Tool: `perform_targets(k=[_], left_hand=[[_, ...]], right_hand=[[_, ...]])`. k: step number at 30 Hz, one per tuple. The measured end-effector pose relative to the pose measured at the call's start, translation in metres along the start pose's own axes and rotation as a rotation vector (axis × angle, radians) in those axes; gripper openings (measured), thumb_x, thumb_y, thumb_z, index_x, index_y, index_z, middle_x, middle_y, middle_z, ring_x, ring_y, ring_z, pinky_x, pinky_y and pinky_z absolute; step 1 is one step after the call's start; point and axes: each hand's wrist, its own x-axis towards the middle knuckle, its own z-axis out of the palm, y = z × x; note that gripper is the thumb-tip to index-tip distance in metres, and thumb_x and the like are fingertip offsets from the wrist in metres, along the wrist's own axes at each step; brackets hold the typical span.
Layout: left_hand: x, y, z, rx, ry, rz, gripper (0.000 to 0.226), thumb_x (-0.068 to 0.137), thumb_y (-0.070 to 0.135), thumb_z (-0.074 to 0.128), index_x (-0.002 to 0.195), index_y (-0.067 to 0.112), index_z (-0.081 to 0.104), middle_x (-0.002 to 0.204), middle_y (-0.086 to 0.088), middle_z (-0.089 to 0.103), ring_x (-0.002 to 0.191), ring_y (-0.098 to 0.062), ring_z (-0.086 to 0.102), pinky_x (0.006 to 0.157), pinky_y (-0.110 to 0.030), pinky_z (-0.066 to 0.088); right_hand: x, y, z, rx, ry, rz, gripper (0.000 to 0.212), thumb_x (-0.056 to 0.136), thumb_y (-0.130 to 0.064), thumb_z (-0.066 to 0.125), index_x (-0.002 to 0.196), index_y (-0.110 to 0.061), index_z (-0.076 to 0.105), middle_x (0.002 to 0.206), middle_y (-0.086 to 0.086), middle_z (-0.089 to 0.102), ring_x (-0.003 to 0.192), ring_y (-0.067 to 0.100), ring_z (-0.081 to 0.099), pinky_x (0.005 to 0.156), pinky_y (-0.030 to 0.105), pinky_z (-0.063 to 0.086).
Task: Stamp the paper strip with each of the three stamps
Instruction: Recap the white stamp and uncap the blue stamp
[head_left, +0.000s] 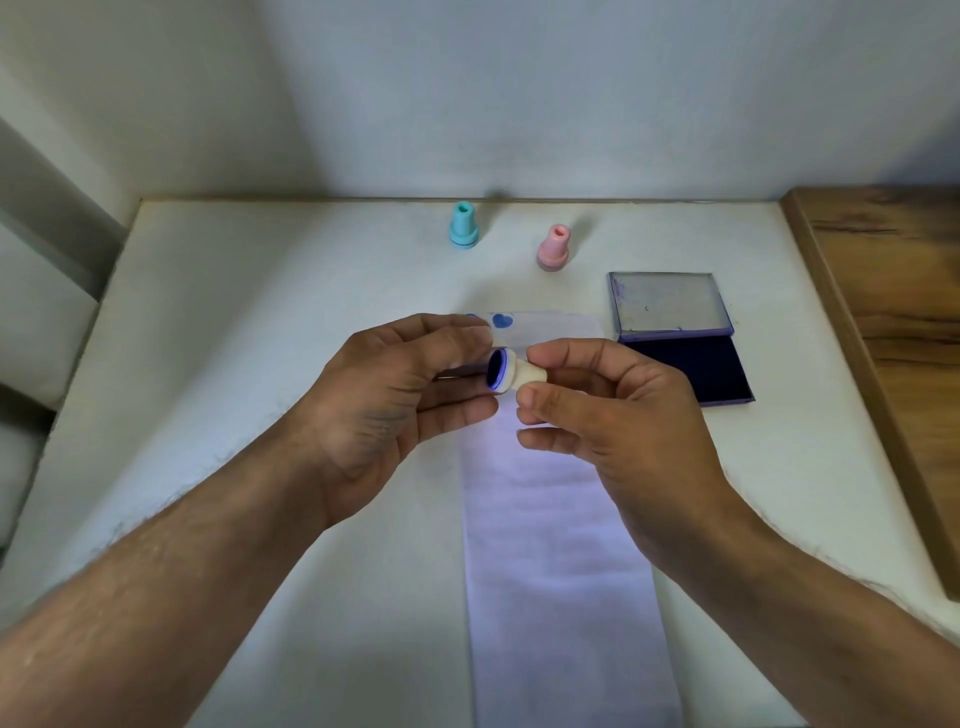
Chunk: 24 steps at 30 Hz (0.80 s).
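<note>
A white stamp (514, 373) lies sideways in the air above the paper strip (556, 545), its blue-inked face turned left. My right hand (613, 431) pinches its handle between thumb and fingers. My left hand (395, 405) touches the inked end with its fingertips; whether it grips it I cannot tell. The long white strip runs from the table's middle to the near edge, with a blue heart print (502, 321) at its far end. A teal stamp (463, 226) and a pink stamp (553, 247) stand upright at the back of the table.
An open ink pad (680, 338) sits right of the strip, lid raised, dark blue pad facing up. The white table (234, 322) meets a wall behind. A wooden surface (893, 322) borders the right side.
</note>
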Motion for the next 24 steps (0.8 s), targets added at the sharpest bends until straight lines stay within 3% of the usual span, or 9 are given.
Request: perform_targets(k=[7, 13, 18, 24], left_hand=[[0.0001, -0.0014, 0.001, 0.036, -0.089, 0.004, 0.023, 0.093, 0.018, 0.058, 0.108, 0.01, 0.073, 0.101, -0.009, 0.077, 0.094, -0.02, 0.073, 0.083, -0.031, 0.059], [0.0, -0.0026, -0.0016, 0.045, -0.135, 0.006, 0.026, 0.092, 0.013, 0.058, 0.115, 0.009, 0.068, 0.109, -0.01, 0.075, 0.102, -0.022, 0.071, 0.086, -0.033, 0.058], [-0.0005, -0.0026, -0.0019, 0.059, -0.156, 0.022, 0.026, 0.093, 0.009, 0.057, 0.117, 0.009, 0.067, 0.107, -0.009, 0.075, 0.1, -0.02, 0.072, 0.084, -0.032, 0.058], [-0.0004, -0.0023, -0.0047, 0.068, -0.152, 0.048, 0.026, 0.091, 0.005, 0.057, 0.114, 0.006, 0.068, 0.105, -0.011, 0.076, 0.1, -0.022, 0.072, 0.084, -0.032, 0.058]], right_hand=[[0.0021, 0.0044, -0.0011, -0.077, 0.042, -0.085, 0.02, 0.077, -0.005, 0.077, 0.088, -0.021, 0.076, 0.082, 0.001, 0.076, 0.069, 0.019, 0.071, 0.062, 0.033, 0.061], [-0.0025, 0.0039, 0.0005, -0.387, 0.162, -0.305, 0.02, 0.077, -0.019, 0.078, 0.084, -0.037, 0.071, 0.085, -0.022, 0.071, 0.073, 0.009, 0.068, 0.06, 0.03, 0.061], [-0.0056, 0.0009, -0.0006, -0.543, 0.177, -0.46, 0.02, 0.078, -0.019, 0.078, 0.087, -0.036, 0.071, 0.078, -0.027, 0.065, 0.073, -0.003, 0.062, 0.052, 0.005, 0.046], [-0.0042, 0.0032, -0.0024, -0.676, 0.186, -0.585, 0.021, 0.076, -0.022, 0.081, 0.093, -0.032, 0.074, 0.072, -0.031, 0.058, 0.07, 0.003, 0.06, 0.057, 0.008, 0.049]])
